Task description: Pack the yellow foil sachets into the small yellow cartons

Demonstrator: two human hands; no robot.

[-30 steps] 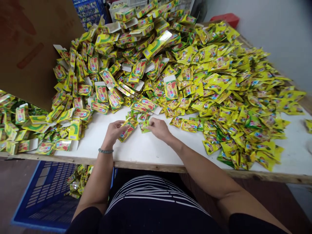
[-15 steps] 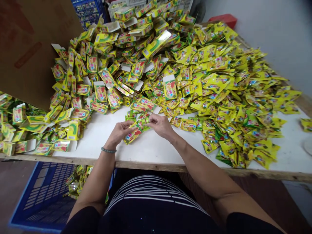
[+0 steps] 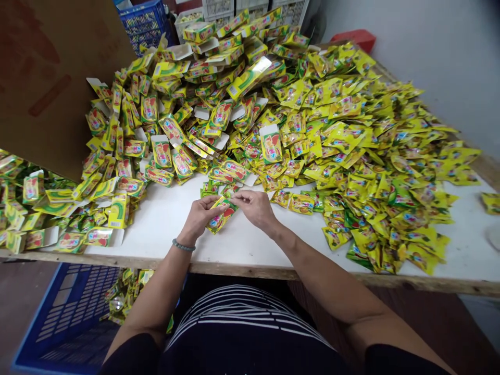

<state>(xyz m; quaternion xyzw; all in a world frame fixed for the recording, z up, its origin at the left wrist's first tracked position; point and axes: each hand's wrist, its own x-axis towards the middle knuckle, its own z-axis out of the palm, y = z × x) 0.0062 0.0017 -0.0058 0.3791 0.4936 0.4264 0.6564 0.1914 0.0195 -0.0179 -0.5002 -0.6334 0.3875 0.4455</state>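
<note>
My left hand [image 3: 201,217] grips a small yellow-green carton [image 3: 220,217] just above the white table [image 3: 164,224], near its front edge. My right hand [image 3: 254,207] meets it from the right, fingers pinched at the carton's open top end, on a small sachet or flap that I cannot make out clearly. A few loose sachets [image 3: 213,187] lie right behind my hands. A big heap of small open cartons [image 3: 175,120] fills the left and back of the table. A wide spread of flat yellow sachets [image 3: 371,151] covers the right half.
A brown cardboard sheet [image 3: 47,78] leans at the far left. A blue crate [image 3: 66,312] holding some packets stands on the floor under the table's left side. More blue and white crates [image 3: 148,21] stand behind the heap. A red object [image 3: 353,37] sits at the back right.
My right hand picked a sachet off the table and brought it to the carton in my left hand. Both hands rose slightly and came together.
</note>
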